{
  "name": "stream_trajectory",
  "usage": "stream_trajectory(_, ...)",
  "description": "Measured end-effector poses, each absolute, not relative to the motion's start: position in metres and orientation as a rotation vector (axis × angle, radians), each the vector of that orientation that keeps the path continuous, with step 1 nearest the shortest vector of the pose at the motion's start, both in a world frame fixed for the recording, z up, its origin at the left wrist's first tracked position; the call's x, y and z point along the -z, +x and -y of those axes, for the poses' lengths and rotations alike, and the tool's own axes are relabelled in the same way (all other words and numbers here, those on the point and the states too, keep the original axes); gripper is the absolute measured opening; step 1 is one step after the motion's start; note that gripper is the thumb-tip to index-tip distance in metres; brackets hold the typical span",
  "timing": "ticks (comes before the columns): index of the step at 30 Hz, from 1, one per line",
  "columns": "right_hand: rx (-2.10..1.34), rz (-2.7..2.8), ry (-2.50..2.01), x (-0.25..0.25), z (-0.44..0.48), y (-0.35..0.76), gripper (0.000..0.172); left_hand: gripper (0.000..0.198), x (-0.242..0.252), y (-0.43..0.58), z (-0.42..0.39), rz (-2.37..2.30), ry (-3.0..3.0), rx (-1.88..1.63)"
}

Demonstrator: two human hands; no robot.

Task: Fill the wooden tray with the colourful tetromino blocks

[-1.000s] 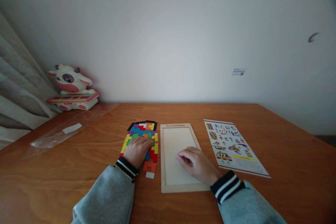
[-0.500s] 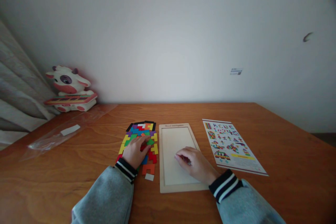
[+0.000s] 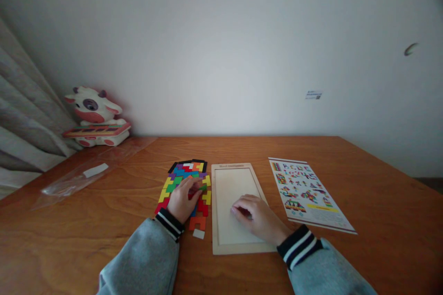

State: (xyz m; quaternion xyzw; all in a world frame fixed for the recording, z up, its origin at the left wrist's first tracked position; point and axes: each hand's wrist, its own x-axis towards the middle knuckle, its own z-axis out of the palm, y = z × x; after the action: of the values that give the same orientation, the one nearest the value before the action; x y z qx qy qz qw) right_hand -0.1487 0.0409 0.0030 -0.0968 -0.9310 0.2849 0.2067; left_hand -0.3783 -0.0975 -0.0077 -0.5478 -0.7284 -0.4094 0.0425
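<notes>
My left hand (image 3: 184, 199) is closed in a pinch on a green puzzle piece (image 3: 203, 188), tipped up just over the other pieces. Beneath and around it lie flat, coloured block puzzle pieces (image 3: 180, 172), in red, yellow, blue, green, purple, orange and black. At the near end of the group are an orange piece (image 3: 197, 222) and a small white piece (image 3: 198, 234). To the right stands the pale wooden puzzle tray (image 3: 215, 214), its recess bare where visible. My right hand (image 3: 255, 214) rests over the tray's right side, fingers curled together, with nothing seen in them.
A printed pattern sheet (image 3: 308, 193) lies to the tray's right. Clear plastic wrapping (image 3: 65, 189) with a white label (image 3: 96, 170) is at the left. A cow-shaped toy keyboard (image 3: 98, 122) sits at the back left, by the curtain (image 3: 31, 115). The wooden table (image 3: 367, 203) meets the wall.
The green piece has been lifted and tilted in my left hand's pinch; before, it lay flatter under the fingertips. My right hand stays over the tray. The whole view has shifted slightly.
</notes>
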Motion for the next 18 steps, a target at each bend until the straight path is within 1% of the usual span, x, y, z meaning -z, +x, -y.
stream_trajectory(3,-0.863,2.539,-0.284,-0.003,-0.041,-0.147,0.013,0.017,0.003,-0.367,0.098,2.068,-1.807,1.289)
stream_trajectory(6,-0.888,2.446,-0.266,-0.002,-0.040,-0.147,0.037,0.016,-0.003,-0.349,0.098,1.917,-1.978,1.331)
stream_trajectory(7,-0.877,2.429,-0.237,-0.001,-0.040,-0.147,0.040,0.015,-0.004,-0.342,0.098,1.882,-2.024,1.339)
stream_trajectory(8,-0.867,2.421,-0.205,0.000,-0.039,-0.148,0.040,0.013,-0.006,-0.335,0.098,1.860,-2.065,1.345)
stream_trajectory(10,-0.871,2.428,-0.158,0.002,-0.038,-0.149,0.033,0.011,-0.008,-0.325,0.099,1.830,-2.143,1.347)
stream_trajectory(14,-0.910,2.448,-0.211,0.006,-0.034,-0.150,0.012,0.012,-0.008,-0.318,0.099,1.881,-2.207,1.302)
stream_trajectory(16,-0.892,2.430,-0.255,0.007,-0.034,-0.151,0.007,0.013,-0.007,-0.319,0.099,1.952,-2.163,1.277)
stream_trajectory(18,-0.832,2.403,-0.305,0.007,-0.037,-0.151,0.004,0.018,-0.006,-0.320,0.099,2.013,-2.116,1.237)
